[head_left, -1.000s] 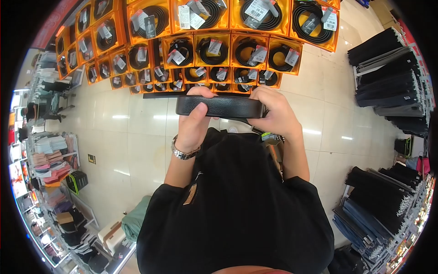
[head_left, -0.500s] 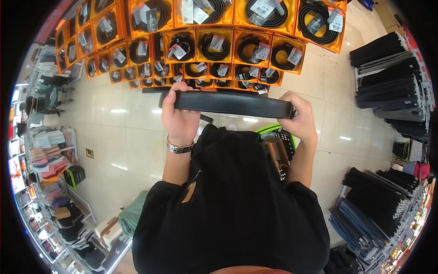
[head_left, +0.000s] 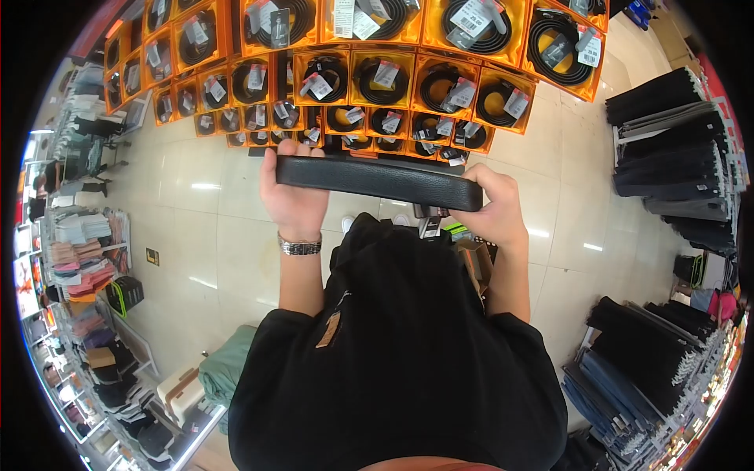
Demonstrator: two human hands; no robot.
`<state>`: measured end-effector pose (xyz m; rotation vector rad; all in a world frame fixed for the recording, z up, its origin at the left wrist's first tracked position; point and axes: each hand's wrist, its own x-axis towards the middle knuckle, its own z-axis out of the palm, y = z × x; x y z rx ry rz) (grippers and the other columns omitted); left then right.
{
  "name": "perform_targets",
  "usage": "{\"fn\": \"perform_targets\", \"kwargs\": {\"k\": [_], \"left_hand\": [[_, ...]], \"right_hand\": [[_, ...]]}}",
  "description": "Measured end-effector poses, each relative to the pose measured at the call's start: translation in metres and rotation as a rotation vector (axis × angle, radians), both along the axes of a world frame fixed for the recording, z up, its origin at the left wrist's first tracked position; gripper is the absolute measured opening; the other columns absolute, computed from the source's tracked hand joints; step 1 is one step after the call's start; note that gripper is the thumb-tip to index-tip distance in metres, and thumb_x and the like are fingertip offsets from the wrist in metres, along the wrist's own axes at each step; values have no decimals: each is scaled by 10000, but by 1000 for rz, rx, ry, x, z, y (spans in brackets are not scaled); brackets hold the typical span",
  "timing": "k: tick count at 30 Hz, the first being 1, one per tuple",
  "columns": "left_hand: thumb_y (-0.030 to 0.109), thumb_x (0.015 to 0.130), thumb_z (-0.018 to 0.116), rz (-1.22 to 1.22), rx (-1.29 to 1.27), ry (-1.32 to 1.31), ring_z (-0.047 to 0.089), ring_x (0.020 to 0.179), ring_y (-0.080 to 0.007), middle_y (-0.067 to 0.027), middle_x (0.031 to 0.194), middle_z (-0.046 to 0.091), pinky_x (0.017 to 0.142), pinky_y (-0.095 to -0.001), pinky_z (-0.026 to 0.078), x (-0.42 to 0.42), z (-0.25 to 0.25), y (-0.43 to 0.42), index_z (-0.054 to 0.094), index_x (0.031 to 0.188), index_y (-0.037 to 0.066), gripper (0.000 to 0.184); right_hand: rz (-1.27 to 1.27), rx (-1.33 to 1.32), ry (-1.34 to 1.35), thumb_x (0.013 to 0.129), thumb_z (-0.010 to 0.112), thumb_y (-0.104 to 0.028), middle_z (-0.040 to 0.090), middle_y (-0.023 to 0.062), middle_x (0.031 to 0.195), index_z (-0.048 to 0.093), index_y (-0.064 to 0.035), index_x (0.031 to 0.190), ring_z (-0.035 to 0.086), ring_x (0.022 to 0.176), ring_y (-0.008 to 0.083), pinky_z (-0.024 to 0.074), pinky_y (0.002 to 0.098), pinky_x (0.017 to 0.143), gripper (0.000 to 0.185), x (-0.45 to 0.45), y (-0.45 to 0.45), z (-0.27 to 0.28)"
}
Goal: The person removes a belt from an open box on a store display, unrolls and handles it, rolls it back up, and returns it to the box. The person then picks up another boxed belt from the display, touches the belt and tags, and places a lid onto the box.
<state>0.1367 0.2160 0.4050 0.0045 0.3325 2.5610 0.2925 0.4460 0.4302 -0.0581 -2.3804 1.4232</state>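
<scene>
A black leather belt (head_left: 377,179) stretches sideways in front of my chest, its grained side facing me. My left hand (head_left: 297,192), with a metal watch (head_left: 299,246) at the wrist, grips the left end, with fingertips showing above it. My right hand (head_left: 496,204) holds the right end with the thumb side, and part of its fingers is hidden behind the belt. A tag (head_left: 430,227) hangs below the belt near my right hand. Just beyond the belt, rows of orange boxes (head_left: 382,77) hold coiled black belts with white price tags.
Dark trousers (head_left: 664,153) hang on a rack at the right, with jeans (head_left: 616,385) on another nearer rack. Folded clothes (head_left: 82,263) lie on shelves at the left. A cardboard box (head_left: 476,265) is partly hidden beside my right forearm. Pale floor tiles (head_left: 196,235) lie beneath.
Both hands and the belt have shifted left, and the belt's right end has dipped lower. A tag now shows below the belt. The display boxes sit slightly farther right in view.
</scene>
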Motion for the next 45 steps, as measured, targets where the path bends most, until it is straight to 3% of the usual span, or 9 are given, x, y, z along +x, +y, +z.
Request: {"fn": "perform_targets", "kwargs": {"k": [7,13,16,18,26,28,37,41,45], "left_hand": [[300,970,379,20,-266,312,534,860,-205,-76,836,560,850,-339,415,8,5,-11,537,949,49,298],[370,952,438,-76,-573,483,512,711,-58,2,871,567,609,-210,398,13,6,0,568,985,78,321],[421,948,428,-226,-190,395,466,627,-63,-2,804,558,551,-215,376,-1,3,-6,576,964,33,415],[467,956,346,-180,-282,140,382,514,-87,-7,632,487,518,-228,350,-7,25,-9,579,898,22,505],[410,947,364,-77,-167,48,377,555,-115,-27,702,497,542,-249,332,-52,5,-50,548,856,69,398],[368,946,387,-122,-250,203,415,603,-126,-38,705,504,560,-250,336,-56,4,-60,553,876,62,355],[325,941,378,-172,-542,549,552,839,-194,-90,909,557,780,-322,445,-53,13,-59,526,960,25,335],[315,891,466,-191,-385,643,483,840,-205,-98,902,529,802,-347,386,-61,9,-54,534,1005,9,333],[313,883,461,-159,-226,142,461,794,-210,-48,828,489,774,-381,385,-91,16,-70,531,936,89,240]], "right_hand": [[68,-60,-97,609,738,-38,587,73,669,554,-30,796,596,618,186,462,294,580,262,-12,-14,-9],[79,-34,-80,610,732,-29,572,65,676,567,-28,811,560,593,157,448,266,574,260,-41,-50,13],[86,-19,-87,607,729,-7,571,40,668,569,-29,803,540,585,106,439,241,563,254,-48,-66,21],[54,64,-50,614,725,-15,542,33,620,564,-34,787,519,535,104,422,247,515,237,-52,-69,37],[-27,143,-178,617,698,-30,535,58,586,539,-25,741,522,537,125,431,256,547,202,-36,-50,33],[-49,80,-228,600,690,-34,528,109,662,554,-18,807,526,565,246,448,287,570,248,-36,-55,32],[-98,62,-73,589,694,-11,523,119,664,525,-20,801,536,578,250,425,318,552,271,-73,-113,31],[-66,86,-74,589,717,-49,552,118,669,533,-35,815,580,632,311,446,345,562,291,-76,-115,36],[-201,223,-57,606,698,-50,540,109,672,539,-46,808,549,624,312,440,351,566,257,-61,-92,22]]}}
